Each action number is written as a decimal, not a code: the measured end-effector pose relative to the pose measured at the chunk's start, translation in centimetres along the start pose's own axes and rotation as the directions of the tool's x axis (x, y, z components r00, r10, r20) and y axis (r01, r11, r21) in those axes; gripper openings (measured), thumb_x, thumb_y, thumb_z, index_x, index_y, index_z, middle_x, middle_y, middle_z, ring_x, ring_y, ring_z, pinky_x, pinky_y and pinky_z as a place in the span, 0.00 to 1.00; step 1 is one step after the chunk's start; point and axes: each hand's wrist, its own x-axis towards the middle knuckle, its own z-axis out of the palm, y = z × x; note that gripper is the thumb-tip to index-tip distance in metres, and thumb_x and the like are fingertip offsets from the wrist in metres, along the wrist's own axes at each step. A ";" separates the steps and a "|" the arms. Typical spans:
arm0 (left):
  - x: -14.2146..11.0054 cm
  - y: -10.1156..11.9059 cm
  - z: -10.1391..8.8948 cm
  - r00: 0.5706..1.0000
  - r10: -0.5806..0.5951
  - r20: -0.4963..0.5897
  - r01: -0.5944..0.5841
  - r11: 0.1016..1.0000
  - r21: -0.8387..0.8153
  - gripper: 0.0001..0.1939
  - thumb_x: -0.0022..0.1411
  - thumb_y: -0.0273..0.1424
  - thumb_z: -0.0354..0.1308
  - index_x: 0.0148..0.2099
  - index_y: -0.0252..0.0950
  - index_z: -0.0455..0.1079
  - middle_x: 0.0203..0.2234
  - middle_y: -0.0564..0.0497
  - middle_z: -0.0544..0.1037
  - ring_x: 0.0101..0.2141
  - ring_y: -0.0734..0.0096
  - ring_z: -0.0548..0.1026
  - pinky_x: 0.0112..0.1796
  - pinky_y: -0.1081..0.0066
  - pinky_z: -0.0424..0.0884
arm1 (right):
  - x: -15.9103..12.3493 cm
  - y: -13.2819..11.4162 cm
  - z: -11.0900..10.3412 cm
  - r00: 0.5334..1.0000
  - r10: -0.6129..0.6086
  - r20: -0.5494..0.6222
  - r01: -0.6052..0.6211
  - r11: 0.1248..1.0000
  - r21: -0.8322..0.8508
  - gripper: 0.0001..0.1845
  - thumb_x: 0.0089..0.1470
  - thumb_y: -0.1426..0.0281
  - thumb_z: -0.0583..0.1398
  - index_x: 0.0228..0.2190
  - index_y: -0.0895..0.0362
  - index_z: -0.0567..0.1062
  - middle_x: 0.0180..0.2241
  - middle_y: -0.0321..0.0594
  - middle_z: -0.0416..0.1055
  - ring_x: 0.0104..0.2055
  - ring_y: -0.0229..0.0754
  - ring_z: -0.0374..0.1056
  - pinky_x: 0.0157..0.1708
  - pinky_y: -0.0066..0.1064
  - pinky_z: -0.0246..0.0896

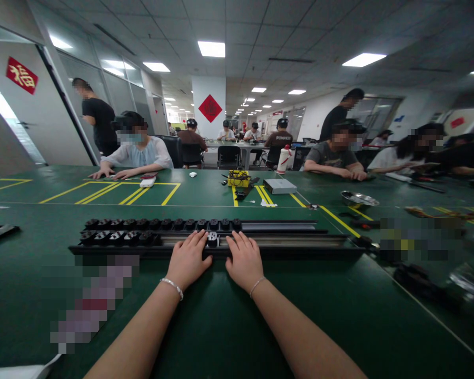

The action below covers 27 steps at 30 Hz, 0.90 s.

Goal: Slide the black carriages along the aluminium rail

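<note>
Two long black rails (284, 234) lie side by side across the green table in front of me. Several black socket modules (118, 238) sit in their left halves; the right halves are bare metal channel. My left hand (188, 260) lies palm down on the near rail, fingers spread. My right hand (244, 259) lies beside it, fingers stretched onto the same rail. Between their fingertips sits one black module (212, 239) with a pale face. Both wrists wear thin bracelets. Neither hand grips anything.
A yellow-and-black box (239, 178), a grey flat box (280, 186), a metal dish (359, 199) and a white bottle (284, 159) stand farther back. Seated people line the far side and right. Blurred patches lie near left and right.
</note>
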 end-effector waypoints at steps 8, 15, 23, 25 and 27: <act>-0.5 0.1 0.3 0.999 0.012 -0.045 -0.012 1.000 -0.002 0.32 0.53 0.39 0.49 0.60 0.39 0.52 0.59 0.50 0.58 0.58 0.62 0.54 0.50 0.60 0.56 | 0.0 -0.1 -0.1 1.000 0.001 -0.011 -0.001 1.000 -0.011 0.27 0.47 0.68 0.55 0.51 0.52 0.65 0.57 0.41 0.56 0.59 0.47 0.47 0.55 0.41 0.37; -0.6 0.1 0.4 0.997 0.035 -0.064 -0.035 0.999 -0.006 0.31 0.53 0.39 0.50 0.59 0.38 0.55 0.59 0.50 0.58 0.58 0.62 0.54 0.52 0.60 0.54 | -0.1 0.0 -0.2 1.000 -0.007 0.010 0.007 1.000 -0.022 0.28 0.47 0.68 0.55 0.52 0.53 0.64 0.57 0.42 0.56 0.59 0.46 0.46 0.55 0.40 0.37; -0.5 0.3 -0.2 1.000 -0.013 -0.002 0.013 1.000 -0.023 0.29 0.54 0.38 0.50 0.59 0.41 0.56 0.59 0.51 0.58 0.58 0.61 0.54 0.53 0.60 0.54 | 0.0 -0.1 -0.4 1.000 -0.004 0.031 0.004 1.000 -0.025 0.27 0.48 0.68 0.55 0.52 0.51 0.64 0.58 0.42 0.55 0.60 0.46 0.46 0.55 0.40 0.37; -0.4 0.4 -0.3 1.000 -0.020 0.000 0.020 1.000 -0.024 0.29 0.54 0.38 0.50 0.59 0.42 0.56 0.59 0.51 0.58 0.58 0.61 0.54 0.52 0.60 0.54 | 0.0 -0.1 -0.5 0.999 -0.004 0.034 0.005 1.000 -0.021 0.27 0.48 0.68 0.55 0.52 0.51 0.64 0.58 0.41 0.54 0.60 0.46 0.46 0.55 0.41 0.37; -0.4 0.4 -0.3 1.000 -0.018 -0.005 0.018 1.000 -0.024 0.29 0.54 0.38 0.49 0.59 0.42 0.56 0.59 0.51 0.58 0.58 0.61 0.55 0.52 0.61 0.55 | -0.1 0.0 -0.5 0.999 -0.010 0.032 0.011 1.000 -0.015 0.28 0.48 0.69 0.55 0.52 0.49 0.63 0.58 0.41 0.54 0.60 0.46 0.46 0.55 0.41 0.37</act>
